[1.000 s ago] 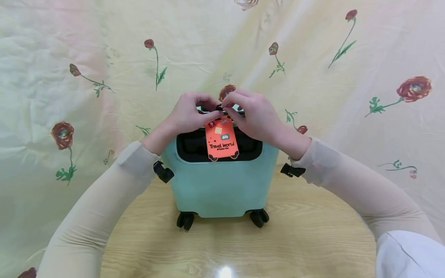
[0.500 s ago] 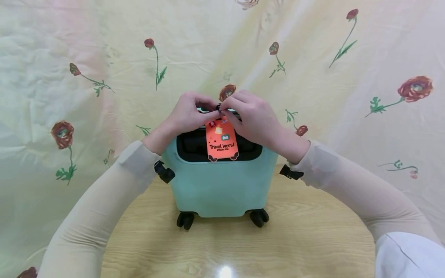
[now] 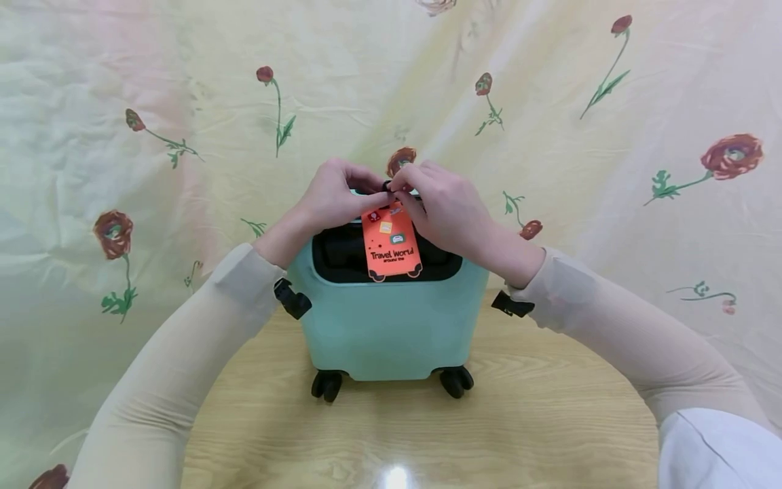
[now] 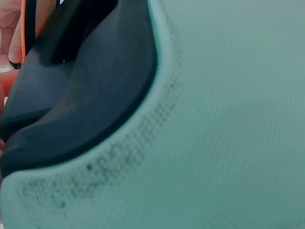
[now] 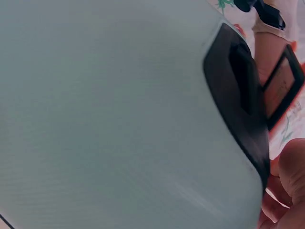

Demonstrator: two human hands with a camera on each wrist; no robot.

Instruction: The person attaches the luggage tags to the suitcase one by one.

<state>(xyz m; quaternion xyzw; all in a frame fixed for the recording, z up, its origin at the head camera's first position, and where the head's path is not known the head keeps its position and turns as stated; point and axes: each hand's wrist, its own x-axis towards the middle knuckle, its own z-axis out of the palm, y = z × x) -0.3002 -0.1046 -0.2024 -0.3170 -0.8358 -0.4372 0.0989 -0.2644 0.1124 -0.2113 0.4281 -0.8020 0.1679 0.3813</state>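
A mint-green suitcase (image 3: 391,333) stands upright on its black wheels. An orange luggage tag (image 3: 393,255) printed "Travel World" hangs at its top, in front of the black handle recess (image 3: 336,255). Above the tag, my left hand (image 3: 332,195) and right hand (image 3: 451,212) meet, thumbs and index fingers pinching the tag's small black strap (image 3: 387,185). Fingers partly cover the strap. The right wrist view catches the tag's black-framed back (image 5: 281,90) and part of my right hand (image 5: 291,186). In the left wrist view the black recess (image 4: 114,81) fills the upper left.
The suitcase rests on a round wood-grain table (image 3: 427,435). Behind it hangs a pale cloth (image 3: 342,88) printed with red flowers. Black buckled straps (image 3: 293,300) sit at both wrists, below the long sleeves.
Both hands stay at the strap, with the right thumb and index finger shifting slightly around it. The suitcase stays in place and the tag hangs almost as before.
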